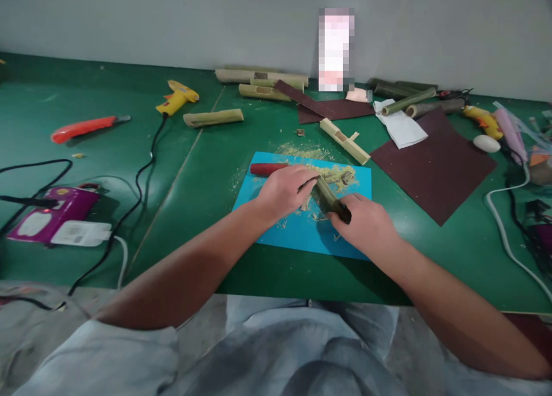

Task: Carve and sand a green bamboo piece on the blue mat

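My left hand [282, 190] is closed round a tool with a red handle [267, 169]; its thin blade pokes out toward a short green bamboo piece [330, 199]. My right hand [366, 223] grips the near end of that bamboo piece, which lies tilted on a blue cutting mat [297, 232]. Pale shavings [332, 175] are scattered over the far part of the mat.
On the green table [202, 172]: an orange utility knife [81, 129], a yellow glue gun [176, 97], a purple device [47, 218] with cables, several bamboo sections [263, 83], dark sandpaper sheets [431, 160], white paper [401, 126], a white egg-shaped object [486, 143].
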Tool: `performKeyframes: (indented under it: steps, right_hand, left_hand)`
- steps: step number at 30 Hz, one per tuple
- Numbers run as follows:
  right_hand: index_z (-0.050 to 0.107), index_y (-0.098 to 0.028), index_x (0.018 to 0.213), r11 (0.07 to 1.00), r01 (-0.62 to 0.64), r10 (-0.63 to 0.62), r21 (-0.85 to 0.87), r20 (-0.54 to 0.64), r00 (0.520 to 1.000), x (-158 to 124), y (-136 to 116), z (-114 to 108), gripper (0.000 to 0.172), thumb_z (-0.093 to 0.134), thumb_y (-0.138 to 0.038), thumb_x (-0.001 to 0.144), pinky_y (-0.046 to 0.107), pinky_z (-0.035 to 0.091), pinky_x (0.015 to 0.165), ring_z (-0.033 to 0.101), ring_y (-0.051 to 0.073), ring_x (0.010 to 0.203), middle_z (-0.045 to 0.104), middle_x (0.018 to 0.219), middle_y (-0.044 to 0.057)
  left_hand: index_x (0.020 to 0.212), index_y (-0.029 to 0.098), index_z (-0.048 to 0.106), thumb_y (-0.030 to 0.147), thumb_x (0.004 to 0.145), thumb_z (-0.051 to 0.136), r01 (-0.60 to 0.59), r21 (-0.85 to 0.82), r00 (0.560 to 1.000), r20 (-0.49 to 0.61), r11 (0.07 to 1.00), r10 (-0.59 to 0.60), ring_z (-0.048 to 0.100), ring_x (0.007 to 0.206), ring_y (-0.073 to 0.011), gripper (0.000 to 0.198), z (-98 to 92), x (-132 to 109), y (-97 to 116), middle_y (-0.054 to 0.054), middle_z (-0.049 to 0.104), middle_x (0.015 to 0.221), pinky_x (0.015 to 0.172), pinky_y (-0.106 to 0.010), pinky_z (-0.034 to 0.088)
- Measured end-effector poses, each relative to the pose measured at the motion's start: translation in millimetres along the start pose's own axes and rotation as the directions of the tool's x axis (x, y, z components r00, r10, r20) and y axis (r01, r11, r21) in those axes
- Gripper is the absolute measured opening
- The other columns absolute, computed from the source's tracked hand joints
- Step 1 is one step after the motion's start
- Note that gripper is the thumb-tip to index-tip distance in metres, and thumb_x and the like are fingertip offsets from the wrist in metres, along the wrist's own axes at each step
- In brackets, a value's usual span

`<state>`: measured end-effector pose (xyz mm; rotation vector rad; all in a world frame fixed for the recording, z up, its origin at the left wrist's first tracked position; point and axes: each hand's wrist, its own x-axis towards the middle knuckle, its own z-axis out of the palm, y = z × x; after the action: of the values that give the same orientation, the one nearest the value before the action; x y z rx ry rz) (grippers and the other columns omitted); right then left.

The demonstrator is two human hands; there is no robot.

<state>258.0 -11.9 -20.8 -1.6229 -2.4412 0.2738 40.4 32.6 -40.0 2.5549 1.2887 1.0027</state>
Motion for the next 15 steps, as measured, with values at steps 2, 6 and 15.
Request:
performKeyframes:
  steps: [2, 6, 15]
  right_hand:
    - [0.058, -0.02, 0.08, 1.0, 0.014, -0.013, 0.01, -0.012, 1.0, 0.6, 1.2, 1.6, 0.021, 0.058, -0.039, 0.09, 0.032, 0.03, 0.059, 0.057, 0.017, 0.07, 0.064, 0.085, 0.004]
    - [0.06, -0.019, 0.082, 1.0, 0.009, -0.009, -0.01, -0.007, 1.0, 1.2, 1.7, 1.6, 0.024, 0.056, -0.041, 0.092, 0.032, 0.03, 0.058, 0.058, 0.017, 0.07, 0.065, 0.085, 0.006]
    - [0.062, -0.018, 0.085, 1.0, 0.004, -0.004, -0.027, -0.004, 1.0, 1.1, 2.3, 1.6, 0.025, 0.055, -0.042, 0.092, 0.031, 0.031, 0.059, 0.059, 0.018, 0.071, 0.066, 0.088, 0.007]
  left_hand:
    - [0.112, 0.013, 0.069, 0.024, 0.1, 0.052, -0.007, 0.014, 1.0, 0.002, 1.0, 0.007, 0.069, 0.095, -0.0214, 0.024, 1.8, 0.4, 1.1, -0.01, 0.073, 0.102, 0.084, -0.034, 0.056]
    - [0.111, 0.012, 0.07, 0.026, 0.101, 0.048, -0.029, 0.047, 0.999, 0.032, 0.998, 0.027, 0.068, 0.089, -0.0203, 0.028, 6.4, -4.7, 13.3, -0.01, 0.072, 0.095, 0.078, -0.033, 0.056]
    - [0.113, 0.011, 0.068, 0.03, 0.104, 0.036, -0.146, 0.167, 0.983, 0.132, 0.975, 0.125, 0.066, 0.088, -0.0216, 0.038, 7.2, -8.4, 10.6, -0.011, 0.069, 0.09, 0.078, -0.035, 0.057]
